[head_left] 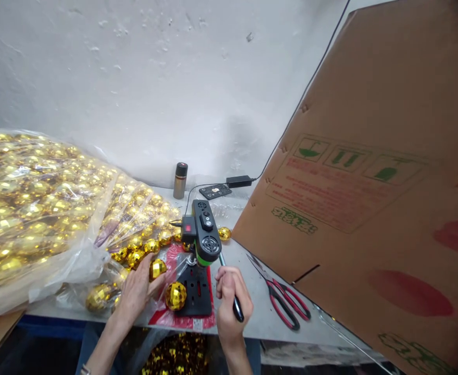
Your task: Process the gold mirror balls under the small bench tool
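Note:
Beside the mouth of a clear bag (73,265) full of gold faceted balls, my left hand (139,289) has its fingers round a gold ball (157,269). Another gold ball (176,296) rests at the left edge of the black slotted base of a small black machine (206,232). My right hand (232,302) is closed round the black handle (238,308) of a lever that rises toward the machine's right side. A red plastic sheet (212,319) lies under the base.
Red-handled scissors (287,304) lie right of my right hand, by a large cardboard box (354,182). Behind the machine are a bottle (180,181), a black phone-like item (215,191) and a power adapter (239,181). More gold balls (178,354) are below the table edge.

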{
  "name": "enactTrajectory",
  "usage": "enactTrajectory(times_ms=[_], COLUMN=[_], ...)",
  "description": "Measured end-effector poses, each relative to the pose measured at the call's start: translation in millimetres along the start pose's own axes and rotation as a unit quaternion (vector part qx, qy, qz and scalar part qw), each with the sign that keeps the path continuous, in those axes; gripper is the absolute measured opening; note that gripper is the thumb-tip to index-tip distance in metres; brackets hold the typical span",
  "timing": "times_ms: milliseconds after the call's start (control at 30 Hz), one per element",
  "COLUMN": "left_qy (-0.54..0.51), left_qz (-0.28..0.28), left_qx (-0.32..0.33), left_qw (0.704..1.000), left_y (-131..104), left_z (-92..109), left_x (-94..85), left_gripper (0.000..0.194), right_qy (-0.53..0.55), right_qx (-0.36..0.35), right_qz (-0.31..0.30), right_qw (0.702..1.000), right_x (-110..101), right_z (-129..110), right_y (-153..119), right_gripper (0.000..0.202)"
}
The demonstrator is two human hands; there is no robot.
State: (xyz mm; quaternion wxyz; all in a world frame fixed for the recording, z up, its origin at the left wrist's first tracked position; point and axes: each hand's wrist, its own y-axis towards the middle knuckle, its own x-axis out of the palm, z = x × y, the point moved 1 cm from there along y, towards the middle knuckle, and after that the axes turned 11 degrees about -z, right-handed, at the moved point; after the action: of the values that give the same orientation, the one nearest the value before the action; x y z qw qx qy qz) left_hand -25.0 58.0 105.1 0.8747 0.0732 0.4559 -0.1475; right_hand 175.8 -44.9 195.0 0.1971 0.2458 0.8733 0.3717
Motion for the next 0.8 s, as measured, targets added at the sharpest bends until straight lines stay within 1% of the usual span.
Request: enactTrajectory(times_ms=[33, 100, 167, 267, 367, 467, 567, 667, 733, 800], left_qy=[-0.064, -0.17, -0.226, -0.239, -0.255, -0.322, -0.389, -0.432, -0.429, -0.393], left_qz=[0.008, 0.006, -0.007, -0.043, -0.069, -0.052, -0.036, -0.05, -0.048, -0.026], left_qx=[-0.011, -0.026, -0.023, 0.0, -0.011, -0.039, -0.058, -0.074, -0.059, -0.026], left_qw=[0.998, 0.985, 0.974, 0.97, 0.964, 0.944, 0.919, 0.897, 0.9, 0.919], left_y=[1, 3, 2, -7, -16, -19, -16, -14, -12, -10], left_z=[1, 4, 10, 19, 23, 21, 19, 19, 23, 28], left_x=[2.1, 7.3, 13.5, 23.4, 31.7, 36.8, 39.5, 42.7, 46.7, 53.1], left_gripper=[0.059, 0.059, 0.06, 0.059, 0.064, 0.075, 0.078, 0.079, 0.077, 0.071], right_qy=[-0.002, -0.007, -0.01, -0.017, -0.023, -0.024, -0.02, -0.019, -0.019, -0.02], right_qx=[0.001, 0.002, 0.0, -0.012, -0.016, -0.014, -0.011, -0.011, -0.01, -0.007], right_qz=[-0.001, 0.001, 0.002, -0.006, -0.016, -0.015, -0.009, -0.008, -0.009, -0.011], right_qw=[1.0, 1.0, 1.0, 1.0, 0.999, 1.0, 1.0, 1.0, 1.0, 1.0], right_x=[0, 0, 0, -1, -2, -2, -1, -1, -1, -1], right_z=[0, 1, 1, 0, -1, -2, -3, -2, -1, -1], right_y=[0, -1, -1, 0, 1, 2, 1, 0, 0, -1], right_gripper=[0.036, 0.034, 0.034, 0.036, 0.036, 0.035, 0.035, 0.035, 0.035, 0.034])
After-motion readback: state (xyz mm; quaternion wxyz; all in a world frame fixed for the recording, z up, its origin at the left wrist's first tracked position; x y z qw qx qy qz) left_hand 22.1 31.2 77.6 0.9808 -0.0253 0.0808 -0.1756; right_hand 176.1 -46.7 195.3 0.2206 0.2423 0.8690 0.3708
